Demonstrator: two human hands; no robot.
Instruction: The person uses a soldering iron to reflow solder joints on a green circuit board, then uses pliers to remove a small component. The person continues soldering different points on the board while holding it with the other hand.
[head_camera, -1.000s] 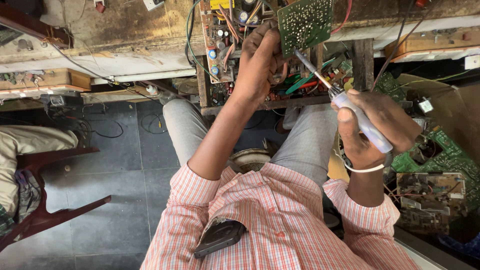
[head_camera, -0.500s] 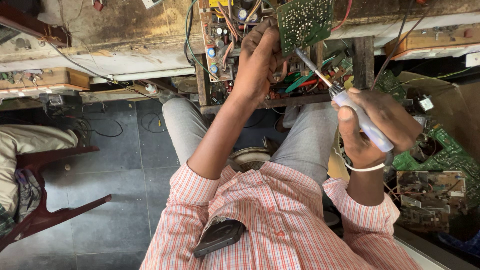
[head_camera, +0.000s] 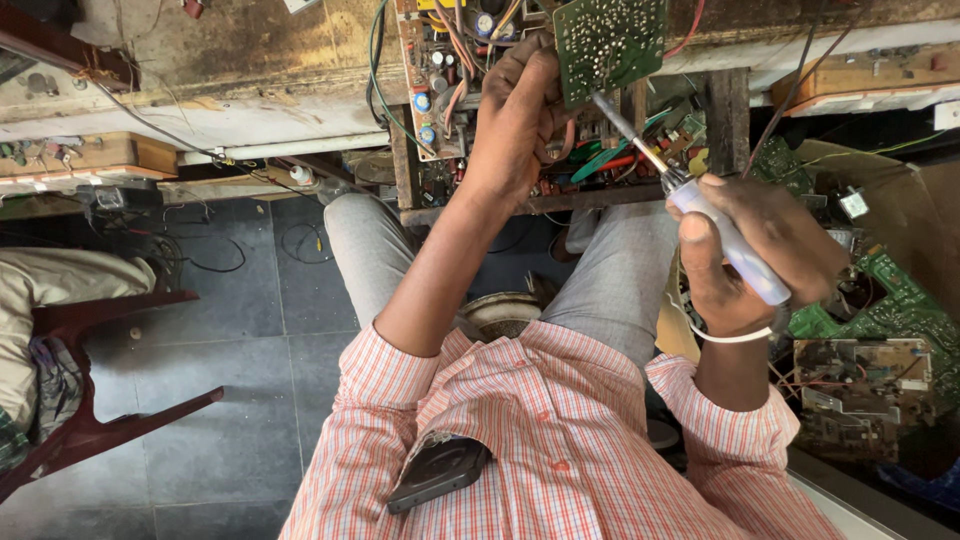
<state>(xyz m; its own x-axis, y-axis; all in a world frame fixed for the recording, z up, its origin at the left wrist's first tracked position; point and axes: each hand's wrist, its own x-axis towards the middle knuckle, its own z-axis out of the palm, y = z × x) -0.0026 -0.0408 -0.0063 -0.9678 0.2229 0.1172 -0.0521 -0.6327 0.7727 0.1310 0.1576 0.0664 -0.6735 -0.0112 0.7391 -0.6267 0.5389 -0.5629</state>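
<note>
While left hand (head_camera: 515, 120) fingers pinch board (head_camera: 610, 40), iron (head_camera: 700, 215) tip touches.

Tight around the left hand's fingers (head_camera: 530, 90): wires (head_camera: 455, 40) and a populated board (head_camera: 430, 80) crowd just left of them, a green circuit board (head_camera: 610, 40) touches on the right. Soldering iron (head_camera: 690, 205) shaft crosses the gap toward the right hand (head_camera: 745, 255). Open room only below the fingers, over the tiled floor (head_camera: 260, 330).
</note>
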